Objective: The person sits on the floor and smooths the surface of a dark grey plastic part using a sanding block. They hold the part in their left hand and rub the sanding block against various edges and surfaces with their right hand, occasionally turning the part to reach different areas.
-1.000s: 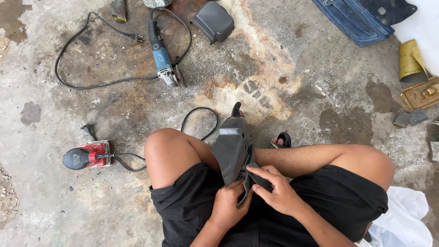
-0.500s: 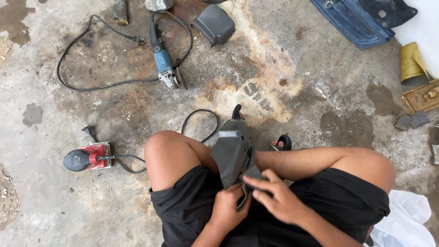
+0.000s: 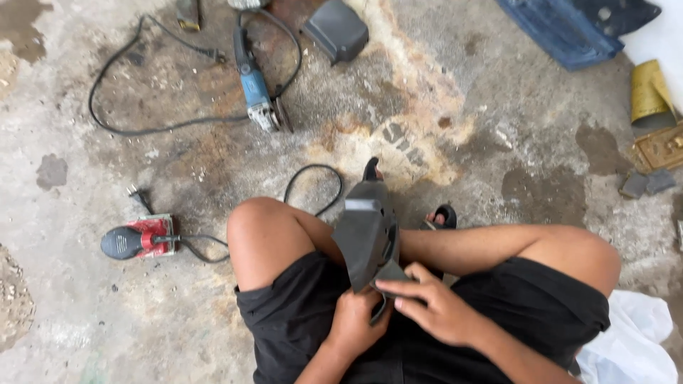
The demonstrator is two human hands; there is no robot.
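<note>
I sit on a concrete floor with a dark grey moulded plastic part standing between my knees. My left hand grips its lower end from below. My right hand presses a small dark sanding pad flat against the lower right edge of the part, fingers stretched over it. The part's top leans away from me, toward my sandalled foot.
A red and black palm sander with its cord lies left of my knee. A blue angle grinder and black cable lie farther off. Another grey plastic cover sits at the top, a blue panel top right, white cloth bottom right.
My right hand has slid a little along the lower edge of the grey part with the pad. The left hand keeps its grip and the part stays upright.
</note>
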